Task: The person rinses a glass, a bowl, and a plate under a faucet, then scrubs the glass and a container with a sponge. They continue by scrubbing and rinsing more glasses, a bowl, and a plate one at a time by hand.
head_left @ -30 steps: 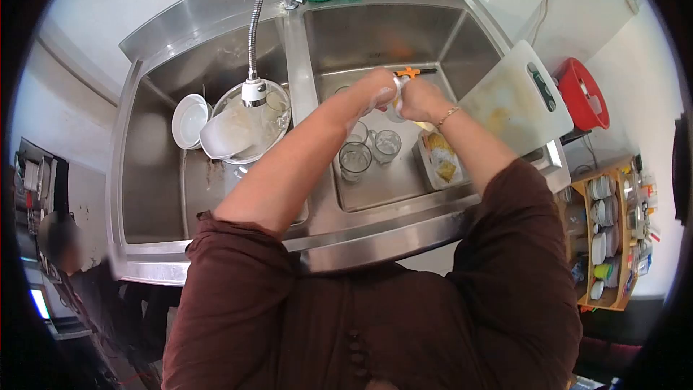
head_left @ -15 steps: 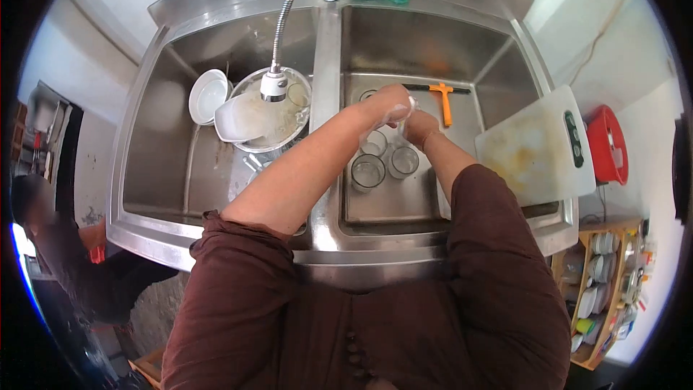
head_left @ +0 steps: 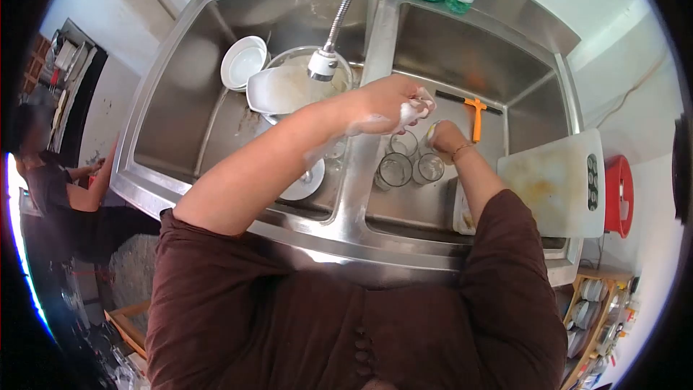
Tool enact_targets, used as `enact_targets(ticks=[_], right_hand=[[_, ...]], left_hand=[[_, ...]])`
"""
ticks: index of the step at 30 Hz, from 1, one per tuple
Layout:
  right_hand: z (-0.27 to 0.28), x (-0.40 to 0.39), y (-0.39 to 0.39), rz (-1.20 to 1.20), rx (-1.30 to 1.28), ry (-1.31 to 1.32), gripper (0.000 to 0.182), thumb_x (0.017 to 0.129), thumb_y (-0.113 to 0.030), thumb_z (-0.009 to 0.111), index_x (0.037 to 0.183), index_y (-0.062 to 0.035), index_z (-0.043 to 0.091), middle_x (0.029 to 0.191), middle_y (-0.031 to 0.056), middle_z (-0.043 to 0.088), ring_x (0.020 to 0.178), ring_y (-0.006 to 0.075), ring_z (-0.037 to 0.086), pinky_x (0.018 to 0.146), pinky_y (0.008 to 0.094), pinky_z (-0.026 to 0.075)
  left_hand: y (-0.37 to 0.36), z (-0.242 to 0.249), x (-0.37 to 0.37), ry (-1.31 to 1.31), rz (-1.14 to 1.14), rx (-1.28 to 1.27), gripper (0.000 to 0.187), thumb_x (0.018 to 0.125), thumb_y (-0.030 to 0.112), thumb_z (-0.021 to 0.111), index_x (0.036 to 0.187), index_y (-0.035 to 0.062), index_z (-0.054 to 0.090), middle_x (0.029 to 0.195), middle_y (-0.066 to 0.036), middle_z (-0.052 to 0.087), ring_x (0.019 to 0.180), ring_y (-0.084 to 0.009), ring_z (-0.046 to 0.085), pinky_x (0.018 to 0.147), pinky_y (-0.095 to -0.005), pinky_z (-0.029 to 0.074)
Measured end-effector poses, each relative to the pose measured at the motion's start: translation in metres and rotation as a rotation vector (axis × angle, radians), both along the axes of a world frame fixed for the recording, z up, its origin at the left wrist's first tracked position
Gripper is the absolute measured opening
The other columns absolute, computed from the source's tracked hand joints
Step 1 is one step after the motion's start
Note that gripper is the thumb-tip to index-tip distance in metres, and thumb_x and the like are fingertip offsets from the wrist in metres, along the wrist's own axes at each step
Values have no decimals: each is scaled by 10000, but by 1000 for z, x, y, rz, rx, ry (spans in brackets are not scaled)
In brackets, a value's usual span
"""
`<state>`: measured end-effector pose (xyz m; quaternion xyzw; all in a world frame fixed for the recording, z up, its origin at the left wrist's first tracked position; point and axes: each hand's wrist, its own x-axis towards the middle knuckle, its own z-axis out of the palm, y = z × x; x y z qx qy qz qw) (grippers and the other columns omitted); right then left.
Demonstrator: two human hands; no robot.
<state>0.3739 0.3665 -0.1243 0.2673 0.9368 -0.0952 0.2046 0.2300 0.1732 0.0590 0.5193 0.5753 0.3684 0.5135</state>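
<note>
Above the right basin, my left hand [head_left: 398,103] is curled with white suds over its fingers; what it holds, if anything, is hidden. My right hand [head_left: 447,139] is lower in the same basin, beside the glasses. Its fingers are closed around something with a small yellow and white patch that I cannot make out. Three drinking glasses stand close together there: a front left glass [head_left: 395,171], a front right glass [head_left: 429,168] and a rear glass [head_left: 403,144]. An orange-handled squeegee [head_left: 475,119] lies behind my right hand.
The left basin holds a white bowl [head_left: 244,63], a white dish [head_left: 280,89] and a white plate [head_left: 304,182]. A spray faucet [head_left: 323,65] hangs above them. A cutting board [head_left: 552,184] leans at the right rim, near a red basin [head_left: 618,195]. Another person [head_left: 68,180] is at left.
My hands, close together before, are now apart: the left is higher and the right lower by the glasses. The view has shifted, showing the plate in the left basin.
</note>
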Motion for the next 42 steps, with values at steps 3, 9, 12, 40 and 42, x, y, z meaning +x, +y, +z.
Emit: enact_targets(ticks=[3,9,12,40,42], right_hand=[[33,-6,-2,-8,72,9,267,661,-184,556,821,2,662,929,226,612,864,338,599,766,372,474],[102,6,1,-114,-65,272,277,637,-170,595,825,27,646,845,214,629,788,345,608,720,370,476],[166,5,-28,-93,-268,416,289,639,-167,646,866,11,642,846,189,636,766,304,606,715,344,471],[205,-70,-206,39,-399,1021,368,714,-208,677,1036,-67,568,970,135,603,880,290,586,794,340,466],[200,-69,-202,25,-402,1020,374,714,-219,679,1039,-70,570,975,133,603,885,285,585,799,336,464]], left_hand=[[-36,16,-9,-56,1,2,293,909,255,490,1057,12,561,971,-60,593,865,-134,574,730,-261,487],[-96,33,-61,-87,-169,-97,207,895,151,469,988,-10,560,919,-94,600,801,-164,601,740,-278,492],[-99,9,-94,115,-187,-312,218,806,55,481,993,-30,554,888,-97,596,808,-175,600,710,-280,499],[-27,-234,-82,990,-348,-103,901,599,323,747,1294,4,270,1249,-237,409,1079,-351,499,894,-381,425],[-25,-236,-82,958,-343,-112,843,611,344,740,1248,-8,314,1212,-234,436,1035,-348,518,836,-385,440]])
